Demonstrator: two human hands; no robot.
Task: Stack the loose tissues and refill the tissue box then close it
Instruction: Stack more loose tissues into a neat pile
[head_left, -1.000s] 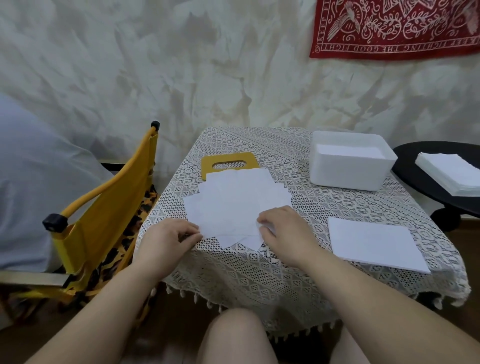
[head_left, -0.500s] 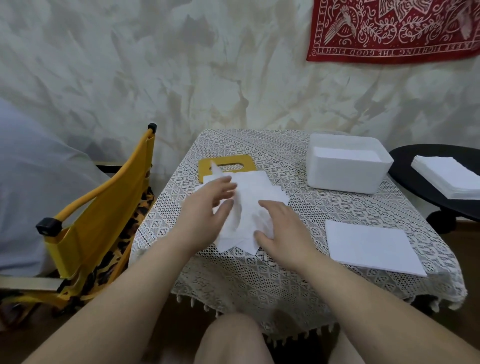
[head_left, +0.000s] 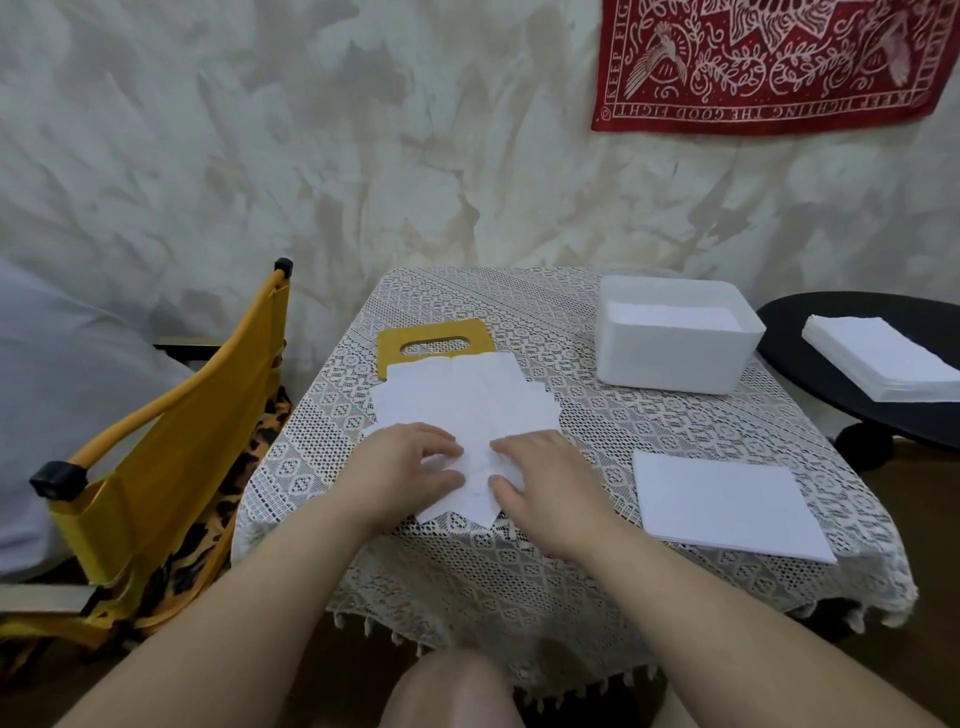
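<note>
Both hands lie on the near edge of the fanned loose tissues (head_left: 467, 400) at the centre of the frame: the left hand (head_left: 410, 467) with fingers bent down onto the paper, the right hand (head_left: 540, 478) just beside it, fingers curled and pressing the crumpled sheets. Whether either pinches a sheet cannot be told. Beyond the tissues lies a yellow lid (head_left: 436, 340), partly covered. At upper right stands the white tissue box (head_left: 675, 358), open, on the lace tablecloth (head_left: 623, 431). A squared stack (head_left: 727, 504) lies at lower right.

The red wall cloth (head_left: 769, 57) reads "KEEP FIGHTING THE GOOD FIGHT".
</note>
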